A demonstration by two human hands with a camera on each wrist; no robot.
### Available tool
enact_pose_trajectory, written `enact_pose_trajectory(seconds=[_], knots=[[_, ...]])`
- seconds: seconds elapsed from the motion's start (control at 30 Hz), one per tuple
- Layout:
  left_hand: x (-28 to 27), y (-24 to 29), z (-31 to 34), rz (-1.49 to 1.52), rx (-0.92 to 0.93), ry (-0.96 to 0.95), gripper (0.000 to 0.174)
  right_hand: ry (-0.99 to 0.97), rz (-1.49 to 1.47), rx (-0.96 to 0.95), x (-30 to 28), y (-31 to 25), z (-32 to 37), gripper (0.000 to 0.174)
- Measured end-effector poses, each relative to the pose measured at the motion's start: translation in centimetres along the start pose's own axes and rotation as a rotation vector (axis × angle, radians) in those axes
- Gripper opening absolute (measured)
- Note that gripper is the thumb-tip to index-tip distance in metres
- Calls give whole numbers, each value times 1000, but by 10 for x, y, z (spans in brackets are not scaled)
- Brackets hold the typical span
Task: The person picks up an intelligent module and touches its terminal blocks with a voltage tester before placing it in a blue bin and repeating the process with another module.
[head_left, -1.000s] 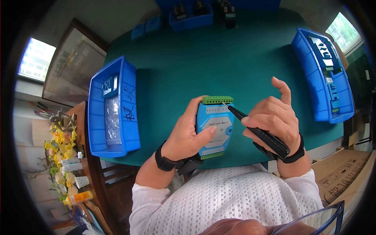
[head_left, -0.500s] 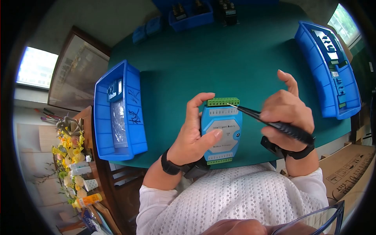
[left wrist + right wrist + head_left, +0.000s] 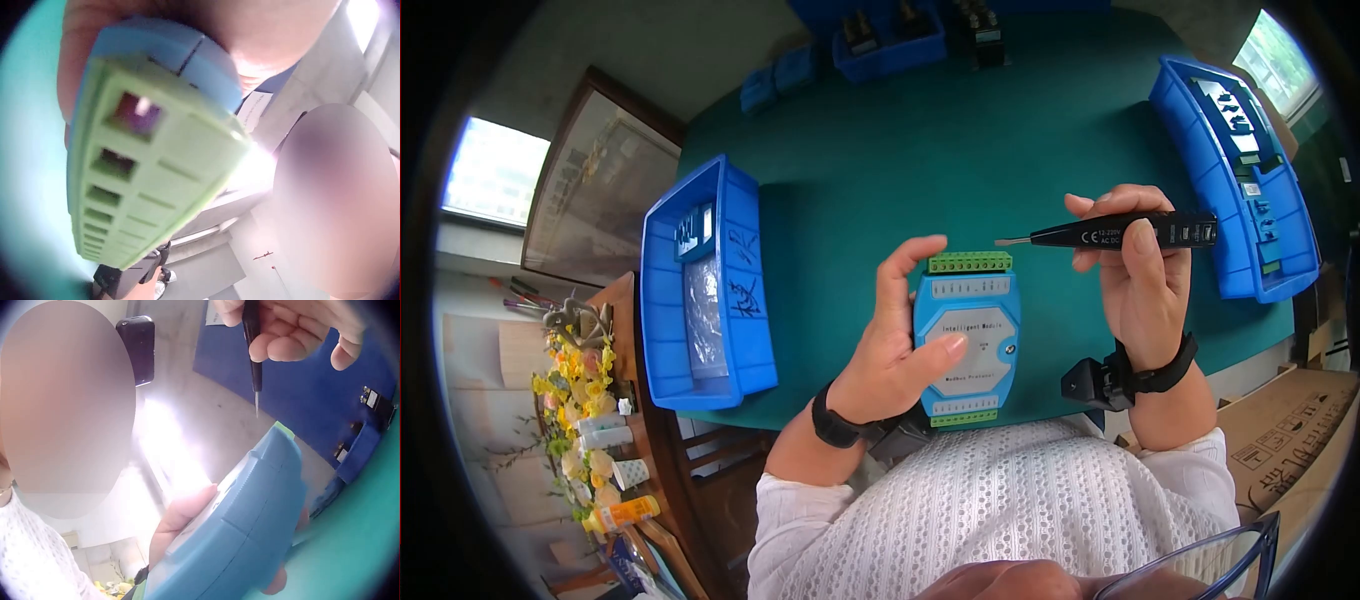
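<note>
My left hand (image 3: 890,350) grips a light blue module (image 3: 970,350) with a grey label, thumb across its face and index finger by its upper corner. Green screw terminal blocks (image 3: 970,262) run along its top and bottom ends. In the left wrist view one green terminal block (image 3: 137,181) fills the front, square openings along its side. My right hand (image 3: 1145,270) holds a black screwdriver (image 3: 1090,234) marked with voltage print, lying level, its tip pointing left just above the top block. In the right wrist view the screwdriver tip (image 3: 257,406) stands apart from the module (image 3: 237,531).
A blue bin (image 3: 755,285) with a plastic bag stands at left. Another blue bin (image 3: 1200,190) at right holds green and blue parts. Black components (image 3: 982,40) and a small blue bin (image 3: 890,55) stand at the far edge of the green table (image 3: 920,160).
The screwdriver's tip has left the top terminal block. My right hand has lifted and turned, bringing the screwdriver from slanted to level. The left hand keeps its hold on the module.
</note>
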State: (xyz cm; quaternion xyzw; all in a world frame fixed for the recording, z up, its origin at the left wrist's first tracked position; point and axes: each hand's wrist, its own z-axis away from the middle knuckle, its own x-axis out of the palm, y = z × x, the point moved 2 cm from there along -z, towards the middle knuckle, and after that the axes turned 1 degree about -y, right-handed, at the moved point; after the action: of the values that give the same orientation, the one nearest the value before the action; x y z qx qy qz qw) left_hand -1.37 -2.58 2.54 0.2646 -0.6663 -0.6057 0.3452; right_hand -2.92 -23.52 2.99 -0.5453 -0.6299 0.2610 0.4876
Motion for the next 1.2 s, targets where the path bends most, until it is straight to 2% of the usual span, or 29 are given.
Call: enact_pose_trajectory(seconds=[0.27, 0.3, 0.4, 0.67, 0.93, 1.2], knots=[[-6, -3, 0, -127, 43, 13, 63, -68, 16, -3, 8, 5, 6, 28], [-6, -3, 0, -118, 27, 30, 64, -183, 167, -128, 4, 6, 5, 30], [-4, -3, 0, -115, 16, 55, 64, -319, 350, -355, 4, 9, 6, 33], [-6, -5, -3, -199, 88, 47, 62, -323, 392, -394, 10, 10, 7, 29], [-5, -5, -2, -279, 74, 51, 61, -380, 501, -403, 13, 3, 6, 28], [-6, -11, 1, -438, 154, 75, 61, -303, 682, -605, 21, -6, 8, 35]])
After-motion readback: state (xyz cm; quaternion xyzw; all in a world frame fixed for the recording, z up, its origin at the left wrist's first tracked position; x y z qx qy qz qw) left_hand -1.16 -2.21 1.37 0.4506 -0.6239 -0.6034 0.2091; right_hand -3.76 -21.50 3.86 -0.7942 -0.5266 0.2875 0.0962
